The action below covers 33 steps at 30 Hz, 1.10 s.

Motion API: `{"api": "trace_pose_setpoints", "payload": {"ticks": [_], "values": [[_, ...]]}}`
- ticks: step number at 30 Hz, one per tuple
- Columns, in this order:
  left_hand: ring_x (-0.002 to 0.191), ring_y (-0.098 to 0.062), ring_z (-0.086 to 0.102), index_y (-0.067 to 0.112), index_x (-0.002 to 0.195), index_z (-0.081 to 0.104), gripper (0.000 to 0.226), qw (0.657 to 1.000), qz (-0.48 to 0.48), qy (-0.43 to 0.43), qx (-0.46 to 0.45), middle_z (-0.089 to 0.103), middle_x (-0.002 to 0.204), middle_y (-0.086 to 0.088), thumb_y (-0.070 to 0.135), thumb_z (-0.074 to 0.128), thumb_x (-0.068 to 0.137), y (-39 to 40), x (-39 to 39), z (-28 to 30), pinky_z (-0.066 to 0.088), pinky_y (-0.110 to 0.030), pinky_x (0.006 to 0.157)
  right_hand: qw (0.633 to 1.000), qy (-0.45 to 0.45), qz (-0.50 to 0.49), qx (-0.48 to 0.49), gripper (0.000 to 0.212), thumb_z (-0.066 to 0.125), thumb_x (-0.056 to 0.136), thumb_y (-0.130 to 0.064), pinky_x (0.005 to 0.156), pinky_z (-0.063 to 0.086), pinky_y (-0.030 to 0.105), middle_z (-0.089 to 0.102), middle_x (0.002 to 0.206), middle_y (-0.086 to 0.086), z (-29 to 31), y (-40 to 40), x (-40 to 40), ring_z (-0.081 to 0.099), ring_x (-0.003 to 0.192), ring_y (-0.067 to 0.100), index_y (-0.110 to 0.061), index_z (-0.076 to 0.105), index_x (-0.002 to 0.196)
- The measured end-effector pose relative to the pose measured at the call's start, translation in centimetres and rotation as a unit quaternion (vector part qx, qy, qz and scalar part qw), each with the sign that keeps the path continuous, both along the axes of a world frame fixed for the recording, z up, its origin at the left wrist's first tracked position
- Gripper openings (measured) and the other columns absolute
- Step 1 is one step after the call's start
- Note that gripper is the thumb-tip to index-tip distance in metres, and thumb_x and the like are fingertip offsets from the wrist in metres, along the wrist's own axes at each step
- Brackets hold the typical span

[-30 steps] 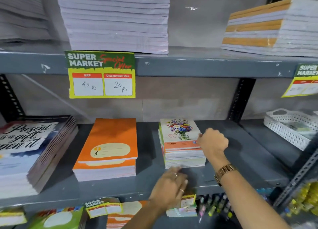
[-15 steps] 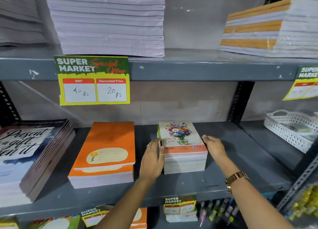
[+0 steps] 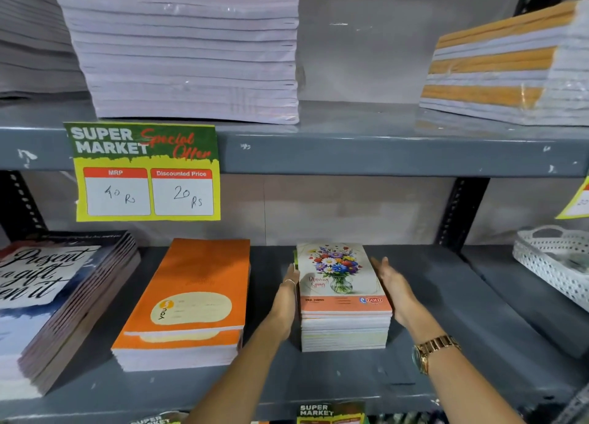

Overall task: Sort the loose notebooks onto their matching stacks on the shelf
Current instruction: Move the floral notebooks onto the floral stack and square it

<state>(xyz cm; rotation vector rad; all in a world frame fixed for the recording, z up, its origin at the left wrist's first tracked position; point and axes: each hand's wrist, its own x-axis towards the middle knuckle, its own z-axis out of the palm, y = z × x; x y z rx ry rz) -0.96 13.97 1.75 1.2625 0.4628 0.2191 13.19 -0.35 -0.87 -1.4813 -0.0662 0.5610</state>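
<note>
A stack of flower-cover notebooks (image 3: pixel 342 296) stands in the middle of the grey shelf (image 3: pixel 318 382). My left hand (image 3: pixel 287 299) lies flat against the stack's left side, fingers straight and together. My right hand (image 3: pixel 393 289) is flat along the right side, fingers extended, touching or just off the edge. Neither hand holds anything. To the left lies a stack of orange notebooks (image 3: pixel 188 299), its top book shifted slightly off the ones below. Further left sits a tall stack of dark script-cover notebooks (image 3: pixel 57 296).
A white perforated basket (image 3: pixel 554 261) stands at the right end of the shelf. The upper shelf carries wrapped white paper bundles (image 3: pixel 188 50) and an orange-striped bundle (image 3: pixel 506 69). A yellow price tag (image 3: pixel 146 171) hangs from the upper shelf's edge. Black uprights flank the bay.
My left hand rose from the shelf's front edge to the flower stack's left side. My right hand opened from a fist and slid along the stack's right side. The stack now looks squared.
</note>
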Motion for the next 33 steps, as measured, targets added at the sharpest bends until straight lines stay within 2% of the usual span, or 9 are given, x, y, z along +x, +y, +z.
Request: {"api": "trace_pose_setpoints", "payload": {"ticks": [2, 4, 11, 15, 17, 22, 27, 30, 33], "values": [[0.066, -0.008, 0.07, 0.018, 0.129, 0.045, 0.038, 1.0, -0.004, 0.008, 0.002, 0.068, 0.098, -0.002, 0.033, 0.029, 0.098, 0.5, 0.6, -1.0, 0.054, -0.021, 0.058, 1.0, 0.021, 0.018, 0.003, 0.052, 0.028, 0.096, -0.051, 0.087, 0.05, 0.047, 0.071, 0.098, 0.018, 0.0, 0.3, 0.4, 0.066, 0.088, 0.037, -0.013, 0.06, 0.113], [0.055, -0.006, 0.07, 0.026, 0.116, 0.05, 0.029, 1.0, -0.01, 0.012, 0.001, 0.07, 0.081, 0.004, 0.035, 0.029, 0.098, 0.7, 1.0, -1.8, 0.056, -0.018, 0.048, 0.998, 0.038, 0.039, 0.013, 0.053, 0.029, 0.095, -0.054, 0.079, 0.054, 0.045, 0.074, 0.084, 0.017, -0.3, 0.6, 0.8, 0.07, 0.078, 0.037, -0.014, 0.066, 0.096], [0.071, -0.015, 0.071, 0.025, 0.128, 0.045, 0.036, 1.0, -0.005, 0.018, -0.021, 0.069, 0.096, -0.004, 0.036, 0.028, 0.098, 0.5, 1.3, -2.2, 0.06, -0.027, 0.059, 0.996, 0.041, 0.072, 0.02, 0.057, 0.024, 0.096, -0.053, 0.055, 0.059, 0.033, 0.076, 0.071, 0.013, -1.7, 0.8, 2.2, 0.072, 0.061, 0.029, -0.013, 0.065, 0.096], [0.067, -0.016, 0.071, 0.034, 0.105, 0.052, 0.023, 0.999, 0.006, 0.011, -0.038, 0.07, 0.09, -0.001, 0.034, 0.031, 0.098, 0.3, 1.5, -2.4, 0.06, -0.03, 0.059, 0.995, 0.039, 0.09, 0.002, 0.059, 0.023, 0.096, -0.054, 0.053, 0.059, 0.029, 0.076, 0.069, 0.01, -1.9, 0.8, 2.5, 0.073, 0.061, 0.026, -0.013, 0.065, 0.096], [0.066, -0.017, 0.071, 0.034, 0.097, 0.054, 0.023, 0.999, 0.01, 0.017, -0.041, 0.072, 0.086, 0.001, 0.033, 0.031, 0.098, 0.1, 1.5, -2.2, 0.059, -0.033, 0.06, 0.995, 0.035, 0.096, -0.006, 0.06, 0.022, 0.095, -0.056, 0.062, 0.059, 0.032, 0.076, 0.077, 0.012, -1.8, 0.8, 2.4, 0.073, 0.069, 0.028, -0.014, 0.066, 0.099], [0.079, -0.022, 0.066, 0.033, 0.119, 0.039, 0.032, 0.999, 0.016, -0.003, -0.038, 0.062, 0.109, -0.011, 0.014, 0.023, 0.099, -0.2, 1.4, -2.1, 0.06, -0.029, 0.056, 0.993, 0.034, 0.106, -0.024, 0.064, 0.025, 0.091, -0.062, 0.084, 0.052, 0.044, 0.07, 0.105, 0.021, -1.2, 0.8, 1.9, 0.067, 0.095, 0.038, -0.014, 0.064, 0.109], [0.075, -0.019, 0.065, 0.024, 0.139, 0.027, 0.045, 1.0, -0.001, -0.016, -0.017, 0.064, 0.093, -0.001, 0.008, 0.02, 0.098, -0.2, 1.0, -1.9, 0.059, -0.025, 0.054, 0.995, 0.044, 0.083, -0.016, 0.056, 0.032, 0.094, -0.054, 0.068, 0.057, 0.037, 0.074, 0.085, 0.014, -0.9, 0.9, 1.6, 0.071, 0.074, 0.031, -0.011, 0.062, 0.114], [0.074, -0.017, 0.066, 0.024, 0.143, 0.021, 0.047, 1.0, -0.016, -0.018, -0.01, 0.063, 0.089, 0.004, 0.009, 0.025, 0.099, -0.3, 0.8, -1.8, 0.058, -0.022, 0.052, 0.996, 0.045, 0.072, 0.023, 0.04, 0.041, 0.098, -0.031, 0.05, 0.058, 0.03, 0.066, 0.116, 0.018, -0.7, 1.0, 1.1, 0.071, 0.071, 0.029, -0.02, 0.043, 0.137], [0.063, -0.011, 0.07, 0.026, 0.143, 0.02, 0.054, 1.0, -0.018, -0.015, -0.018, 0.064, 0.092, 0.003, 0.006, 0.035, 0.096, -0.2, 0.8, -1.7, 0.059, -0.024, 0.053, 0.995, 0.038, 0.074, 0.056, 0.052, 0.041, 0.098, -0.015, 0.047, 0.058, 0.029, 0.052, 0.135, 0.015, -0.4, 0.9, 0.8, 0.065, 0.084, 0.028, -0.03, 0.025, 0.145]]}}
